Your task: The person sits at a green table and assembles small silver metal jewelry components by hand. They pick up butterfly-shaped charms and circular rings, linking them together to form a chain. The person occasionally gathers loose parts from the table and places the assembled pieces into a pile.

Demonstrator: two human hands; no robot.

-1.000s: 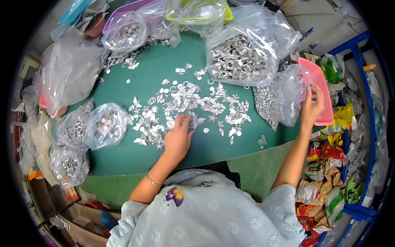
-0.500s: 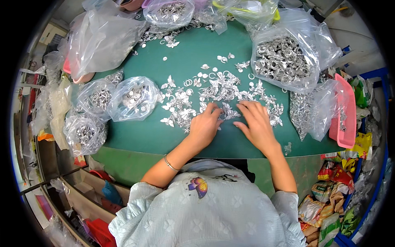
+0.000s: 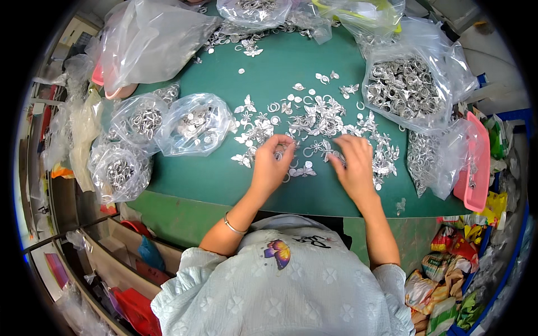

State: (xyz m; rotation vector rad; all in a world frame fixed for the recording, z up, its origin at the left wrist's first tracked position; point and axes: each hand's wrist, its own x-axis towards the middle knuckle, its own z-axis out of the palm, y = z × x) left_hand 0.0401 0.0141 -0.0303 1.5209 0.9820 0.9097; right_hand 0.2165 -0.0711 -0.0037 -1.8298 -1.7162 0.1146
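Note:
Small silver metal pieces (image 3: 319, 115), among them winged insect shapes, rings and round discs, lie in a loose heap on the green tabletop. At the heap's near left edge is my left hand (image 3: 270, 168), its thumb and fingers curled together at the tips; whether a small piece sits between them is too small to tell. My right hand (image 3: 356, 168) is at the near right edge, fingers bent over the pieces and thumb apart from them. Between the hands lie a ring-and-wing piece (image 3: 319, 148) and, nearer me, a winged piece (image 3: 303, 169).
Clear plastic bags (image 3: 193, 124) of metal parts stand left of the heap. A bigger bag of silver rings (image 3: 404, 87) is at the right, beside a pink basket (image 3: 481, 168). More bags and parts line the far edge. The green table (image 3: 218, 179) ends just before my body.
The view has shifted, so the table's contents sit further right. My left hand has drawn its fingertips together and lifted slightly from the pieces. A winged piece now shows between my hands, nearer me.

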